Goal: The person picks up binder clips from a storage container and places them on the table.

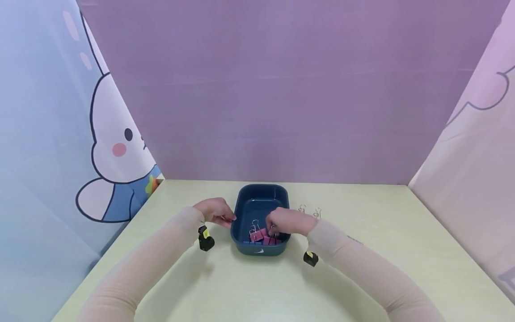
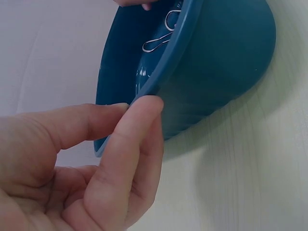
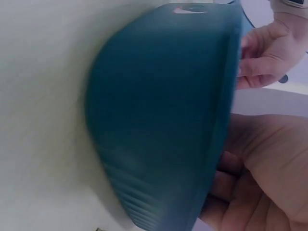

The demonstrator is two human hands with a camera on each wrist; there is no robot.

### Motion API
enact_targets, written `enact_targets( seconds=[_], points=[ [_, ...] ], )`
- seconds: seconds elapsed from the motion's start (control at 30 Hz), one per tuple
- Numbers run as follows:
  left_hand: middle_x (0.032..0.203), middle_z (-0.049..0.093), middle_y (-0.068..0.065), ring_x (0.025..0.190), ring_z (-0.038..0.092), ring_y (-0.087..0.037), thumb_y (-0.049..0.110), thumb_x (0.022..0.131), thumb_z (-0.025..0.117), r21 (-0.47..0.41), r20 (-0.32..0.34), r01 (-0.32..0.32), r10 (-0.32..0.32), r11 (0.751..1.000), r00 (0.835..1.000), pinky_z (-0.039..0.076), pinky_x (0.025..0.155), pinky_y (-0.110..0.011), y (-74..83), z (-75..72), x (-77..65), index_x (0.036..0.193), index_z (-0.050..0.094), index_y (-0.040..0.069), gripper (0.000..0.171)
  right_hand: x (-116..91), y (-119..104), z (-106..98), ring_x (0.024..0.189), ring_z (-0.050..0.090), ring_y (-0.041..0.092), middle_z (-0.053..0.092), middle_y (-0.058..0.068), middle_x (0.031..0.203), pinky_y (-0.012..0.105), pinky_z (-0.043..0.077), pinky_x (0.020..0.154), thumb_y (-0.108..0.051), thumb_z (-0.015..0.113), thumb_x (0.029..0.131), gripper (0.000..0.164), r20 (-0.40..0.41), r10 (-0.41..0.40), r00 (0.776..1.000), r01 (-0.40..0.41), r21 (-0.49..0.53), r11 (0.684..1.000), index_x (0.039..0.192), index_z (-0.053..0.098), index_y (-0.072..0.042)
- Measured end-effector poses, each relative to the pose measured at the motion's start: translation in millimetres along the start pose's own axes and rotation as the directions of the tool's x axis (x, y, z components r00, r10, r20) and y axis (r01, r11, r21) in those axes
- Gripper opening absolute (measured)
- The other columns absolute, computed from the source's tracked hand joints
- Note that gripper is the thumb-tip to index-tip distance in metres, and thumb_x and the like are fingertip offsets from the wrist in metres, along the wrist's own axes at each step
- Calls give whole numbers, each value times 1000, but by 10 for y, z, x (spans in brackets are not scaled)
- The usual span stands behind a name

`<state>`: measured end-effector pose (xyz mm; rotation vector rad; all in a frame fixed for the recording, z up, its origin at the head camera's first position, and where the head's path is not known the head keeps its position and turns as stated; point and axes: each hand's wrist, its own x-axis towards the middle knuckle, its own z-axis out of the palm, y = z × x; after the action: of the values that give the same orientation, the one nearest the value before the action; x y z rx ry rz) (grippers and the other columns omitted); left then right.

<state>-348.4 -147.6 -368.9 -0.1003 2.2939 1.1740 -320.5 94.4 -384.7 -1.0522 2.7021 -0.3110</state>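
Nearest are the two pale sleeves (image 1: 173, 241), reaching in from either side, a small black block (image 1: 206, 239) hanging below the left wrist and another (image 1: 310, 258) below the right. Between the hands sits the blue bin (image 1: 246, 249) on the table (image 1: 257, 286), its short logo end toward the person and its long axis running straight away.

Just inside that near end lie the clips: pink ones (image 1: 258, 235) with wire handles sticking up, and what looks like a blue one (image 1: 252, 243) against the near wall. They bunch at this end, low on the floor of the bin.

The right hand (image 1: 289, 220) is the nearer to them. It crosses the right long side and dips inside, fingers bent down, tips right at the pink clips, most of which lie to its left and a little nearer the person. Whether it grips one I cannot tell; the bin's wall hides the tips in the right wrist view.

The left hand (image 1: 217, 210) pinches the left rim about midway along, thumb inside, forefinger outside, apart from the clips.

Farther, beyond the right wrist, two wire outlines (image 1: 318, 213) show on the table; behind everything hangs a purple curtain (image 1: 281, 98).
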Motion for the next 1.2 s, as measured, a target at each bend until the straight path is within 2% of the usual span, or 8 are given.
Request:
enact_targets(
  seconds=[0.17, 0.3, 0.43, 0.6, 0.67, 0.87, 1.03, 1.2],
  points=[
    [81, 68, -14, 57, 64, -11, 0, 89, 64, 3, 0, 1, -1, 1000, 1000, 59, 61, -22, 2, -6, 8, 101, 68, -12, 17, -50, 18, -110, 67, 60, 4, 66, -6, 78, 16, 53, 65, -13, 69, 90, 4, -61, -28, 998, 30, 31, 999, 86, 70, -13],
    [83, 68, -16, 57, 64, -12, -1, 89, 64, 6, 5, 3, -3, 1000, 1000, 60, 62, -23, 8, 1, 22, 101, 67, -12, 17, -155, 79, -315, 69, 62, 9, 67, -4, 83, 19, 54, 61, -13, 67, 92, 3, -145, -11, 989, 25, 94, 995, 90, 68, -12],
    [84, 68, -17, 57, 64, -11, -1, 89, 63, 9, 7, 12, -12, 1000, 1000, 59, 61, -22, 14, 3, 32, 104, 66, -13, 20, -311, 228, -606, 68, 64, 15, 69, 4, 87, 24, 57, 58, -8, 63, 93, 5, -242, 52, 969, 0, 212, 977, 95, 68, -7],
    [83, 67, -16, 57, 63, -12, 0, 89, 63, 12, 13, 12, -12, 1000, 1000, 59, 60, -21, 19, 6, 26, 106, 66, -13, 21, -571, 490, -904, 74, 69, 20, 71, 14, 89, 29, 61, 68, 3, 61, 91, 9, -327, 118, 938, -12, 310, 951, 98, 67, 2],
    [82, 66, -15, 58, 63, -12, 0, 89, 63, 10, 13, 9, -9, 1000, 1000, 59, 60, -21, 19, 7, 24, 105, 66, -13, 20, -675, 610, -967, 75, 70, 22, 71, 14, 88, 32, 61, 72, 5, 61, 90, 10, -342, 132, 930, -22, 307, 952, 98, 67, 3],
    [81, 65, -14, 59, 64, -12, -1, 89, 63, -2, 13, 19, -19, 1000, 1000, 59, 61, -22, 21, 3, 17, 106, 66, -13, 21, -906, 1001, -996, 75, 70, 24, 71, 16, 87, 35, 61, 72, 10, 63, 85, 13, -342, 186, 921, -106, 240, 965, 96, 67, 5],
    [82, 65, -14, 59, 64, -13, -1, 89, 63, 2, 6, 22, -22, 1000, 1000, 60, 61, -22, 25, 9, 17, 106, 65, -13, 21, -996, 1254, -870, 76, 66, 22, 68, 16, 86, 31, 61, 68, 14, 61, 85, 12, -257, 285, 923, -212, 279, 937, 94, 66, 7],
    [83, 66, -14, 59, 64, -13, 0, 89, 63, 4, 3, 21, -21, 1000, 1000, 60, 61, -22, 25, 10, 22, 106, 66, -12, 21, -1013, 1431, -691, 70, 64, 18, 66, 11, 79, 31, 61, 65, 11, 65, 84, 5, -167, 322, 932, -261, 308, 915, 87, 65, 7]
  ],
)
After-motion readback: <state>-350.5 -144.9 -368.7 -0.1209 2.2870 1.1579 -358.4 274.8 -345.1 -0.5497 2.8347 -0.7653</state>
